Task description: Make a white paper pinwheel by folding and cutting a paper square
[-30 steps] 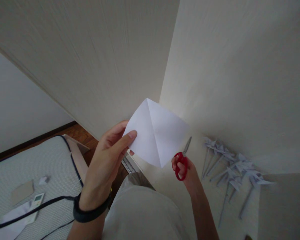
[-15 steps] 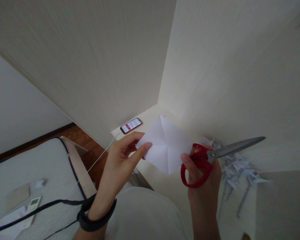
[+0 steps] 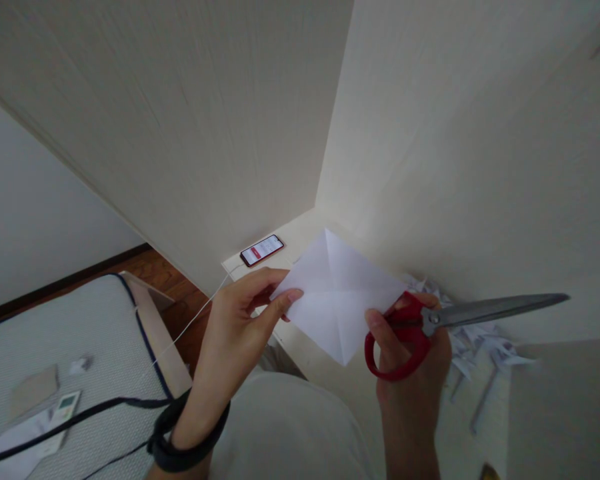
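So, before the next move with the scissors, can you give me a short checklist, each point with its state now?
1. The left hand grips the paper by its left corner, between thumb and fingers: ok.
2. The right hand has fingers through the red handles of the scissors: ok.
3. Scissor blades closed, pointing right, away from the paper and the left hand: ok.
4. Blades lined up with a crease on the paper: not ok, they point away from it.
5. Paper flat and unfolded, creases showing: ok.
6. Phone and its white cable away from the blades: ok.
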`<state>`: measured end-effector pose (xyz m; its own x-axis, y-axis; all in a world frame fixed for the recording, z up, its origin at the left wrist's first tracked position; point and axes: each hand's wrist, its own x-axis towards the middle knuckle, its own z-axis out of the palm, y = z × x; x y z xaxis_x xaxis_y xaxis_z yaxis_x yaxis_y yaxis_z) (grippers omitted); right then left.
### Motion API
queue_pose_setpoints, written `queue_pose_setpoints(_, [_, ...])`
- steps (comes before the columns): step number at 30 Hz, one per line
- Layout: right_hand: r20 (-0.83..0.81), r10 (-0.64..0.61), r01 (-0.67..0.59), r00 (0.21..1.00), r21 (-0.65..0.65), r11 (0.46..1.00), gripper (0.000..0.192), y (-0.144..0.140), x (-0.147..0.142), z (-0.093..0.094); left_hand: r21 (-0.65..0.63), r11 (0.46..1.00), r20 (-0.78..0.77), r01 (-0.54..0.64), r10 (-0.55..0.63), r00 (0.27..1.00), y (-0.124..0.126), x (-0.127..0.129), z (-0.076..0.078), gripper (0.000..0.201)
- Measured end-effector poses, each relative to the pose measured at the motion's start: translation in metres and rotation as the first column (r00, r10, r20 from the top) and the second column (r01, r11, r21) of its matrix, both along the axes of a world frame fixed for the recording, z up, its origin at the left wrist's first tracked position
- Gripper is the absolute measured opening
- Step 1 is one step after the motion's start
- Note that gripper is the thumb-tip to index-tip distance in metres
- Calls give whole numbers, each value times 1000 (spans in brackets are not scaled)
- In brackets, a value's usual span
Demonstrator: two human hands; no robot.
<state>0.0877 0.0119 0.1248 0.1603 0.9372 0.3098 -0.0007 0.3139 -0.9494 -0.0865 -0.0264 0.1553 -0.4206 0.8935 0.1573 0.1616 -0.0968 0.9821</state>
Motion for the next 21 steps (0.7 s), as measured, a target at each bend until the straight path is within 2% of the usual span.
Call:
queue_pose_setpoints(3, [5, 6, -6, 1000, -30, 1000, 26, 1, 2, -1, -5, 1000, 31, 13, -13, 999, -1, 2, 3, 5])
queue_pose_setpoints(7, [0, 43, -43, 999, -35, 998, 23, 1, 1, 1, 12, 1000, 161, 26, -27, 987, -1, 6, 6, 6])
queue_pose_setpoints(11, [27, -7, 7, 1000, -15, 1000, 21, -1, -3, 2, 0, 995, 244, 100, -97, 965, -1, 7, 5, 12])
queue_pose_setpoints(14, [43, -10, 11, 999, -26, 1000, 19, -1, -5, 1, -92, 971, 204, 219, -196, 959, -1, 6, 1, 21])
queue_pose_setpoints(18, [-3, 26, -26, 1000, -53, 998, 17, 0, -6, 3, -191, 907, 86, 376, -366, 926, -5, 8, -6, 28])
queue_pose_setpoints(21, [-31, 30, -32, 999, -70, 997, 17, 0, -5, 4, -174, 902, 14, 396, -400, 917, -8, 9, -10, 26])
